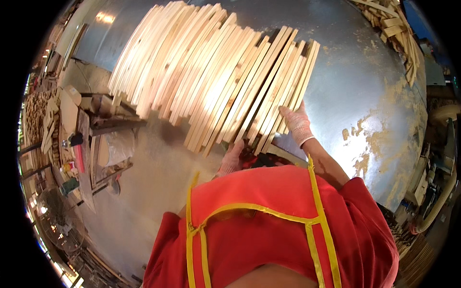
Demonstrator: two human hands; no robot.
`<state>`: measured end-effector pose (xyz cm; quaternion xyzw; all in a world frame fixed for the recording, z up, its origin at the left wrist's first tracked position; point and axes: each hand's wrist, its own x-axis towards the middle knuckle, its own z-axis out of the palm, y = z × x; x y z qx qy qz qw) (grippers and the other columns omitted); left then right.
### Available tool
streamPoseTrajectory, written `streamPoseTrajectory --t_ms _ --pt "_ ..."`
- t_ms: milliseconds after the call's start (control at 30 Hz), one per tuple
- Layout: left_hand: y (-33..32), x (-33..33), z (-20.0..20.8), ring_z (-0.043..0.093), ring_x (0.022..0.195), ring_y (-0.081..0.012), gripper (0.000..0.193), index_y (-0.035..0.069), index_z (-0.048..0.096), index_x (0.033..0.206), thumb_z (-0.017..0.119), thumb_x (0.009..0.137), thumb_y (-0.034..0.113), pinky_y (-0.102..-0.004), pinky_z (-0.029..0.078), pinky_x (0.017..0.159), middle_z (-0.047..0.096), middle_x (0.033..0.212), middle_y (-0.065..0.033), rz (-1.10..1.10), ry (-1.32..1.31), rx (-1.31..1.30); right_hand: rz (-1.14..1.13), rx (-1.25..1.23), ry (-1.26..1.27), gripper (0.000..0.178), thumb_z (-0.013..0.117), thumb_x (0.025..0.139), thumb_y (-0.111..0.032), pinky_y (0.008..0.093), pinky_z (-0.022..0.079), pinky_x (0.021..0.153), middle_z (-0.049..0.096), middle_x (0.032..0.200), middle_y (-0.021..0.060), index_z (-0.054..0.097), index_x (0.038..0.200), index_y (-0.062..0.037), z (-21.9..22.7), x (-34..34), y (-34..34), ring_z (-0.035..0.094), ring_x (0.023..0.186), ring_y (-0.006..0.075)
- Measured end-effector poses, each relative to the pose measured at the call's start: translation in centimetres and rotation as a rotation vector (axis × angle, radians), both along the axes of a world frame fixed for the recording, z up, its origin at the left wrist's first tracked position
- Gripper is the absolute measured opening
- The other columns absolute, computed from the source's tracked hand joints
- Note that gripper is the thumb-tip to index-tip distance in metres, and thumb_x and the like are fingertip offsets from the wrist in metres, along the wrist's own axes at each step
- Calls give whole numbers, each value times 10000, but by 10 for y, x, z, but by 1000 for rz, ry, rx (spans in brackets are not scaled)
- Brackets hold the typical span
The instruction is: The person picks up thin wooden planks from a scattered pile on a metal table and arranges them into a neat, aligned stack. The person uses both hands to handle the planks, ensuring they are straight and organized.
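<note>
A long row of pale wooden slats [211,72] stands on edge, leaning together across a shiny metal table [365,77]. My right hand [297,124], in a light knit glove, presses flat against the near right end of the slats. My left hand [231,157], also gloved, is under the near ends of the slats, partly hidden by my red top; its grip cannot be made out.
A heap of short wood offcuts [391,24] lies at the table's far right. Sawdust patches [370,139] mark the metal on the right. At left stand cluttered benches with wood pieces [53,120] and a floor fan [60,221]. A flexible hose [439,201] runs at the right.
</note>
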<state>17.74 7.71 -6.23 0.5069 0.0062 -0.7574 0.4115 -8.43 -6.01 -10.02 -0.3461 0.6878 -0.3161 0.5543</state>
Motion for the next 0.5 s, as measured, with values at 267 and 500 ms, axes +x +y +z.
streamPoseTrajectory --t_ms 267,500 --pt "3 44 72 653 1243 -298 600 127 591 1443 595 1040 572 -487 526 1079 669 1388 -125 36 529 -79 -89 79 -74 1089 850 895 -305 352 445 1155 578 1498 231 146 1679 -27 46 19 -3 567 1368 311" --pt "-101 -6 84 570 764 -125 509 106 531 1467 688 1010 268 -313 503 671 660 1026 -31 -614 -326 -436 -68 25 -2 975 818 882 -135 363 517 1045 669 1354 209 238 1657 -25 55 16 -4 656 1219 277"
